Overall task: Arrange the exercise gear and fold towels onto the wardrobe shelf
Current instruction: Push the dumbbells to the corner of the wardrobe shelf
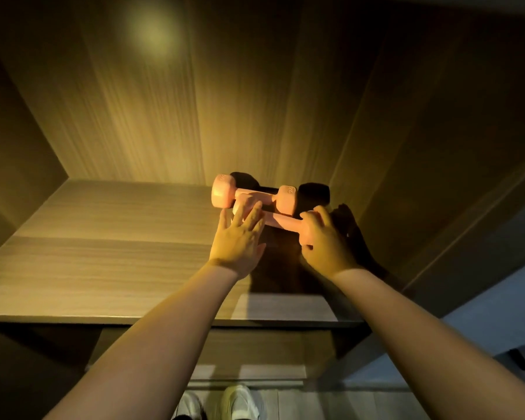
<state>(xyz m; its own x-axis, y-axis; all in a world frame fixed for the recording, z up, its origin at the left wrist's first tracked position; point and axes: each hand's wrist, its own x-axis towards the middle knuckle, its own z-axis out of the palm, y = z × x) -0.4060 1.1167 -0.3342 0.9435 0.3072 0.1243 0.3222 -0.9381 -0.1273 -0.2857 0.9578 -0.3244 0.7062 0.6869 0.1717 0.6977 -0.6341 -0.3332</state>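
Note:
Two pink dumbbells lie side by side on the wooden wardrobe shelf (103, 268), near its back right corner. The far dumbbell (255, 194) rests against the back wall. The near dumbbell (281, 220) lies just in front of it. My left hand (240, 237) has straight fingers that touch the near dumbbell's left head. My right hand (323, 237) curls round its right head, which is mostly hidden under the fingers. No towels are in view.
The wardrobe's back wall (194, 101) and right side panel (422, 131) close in the dumbbells. The shelf's front edge (134, 318) runs below my forearms. A lower compartment and my white shoes (240, 403) show at the bottom.

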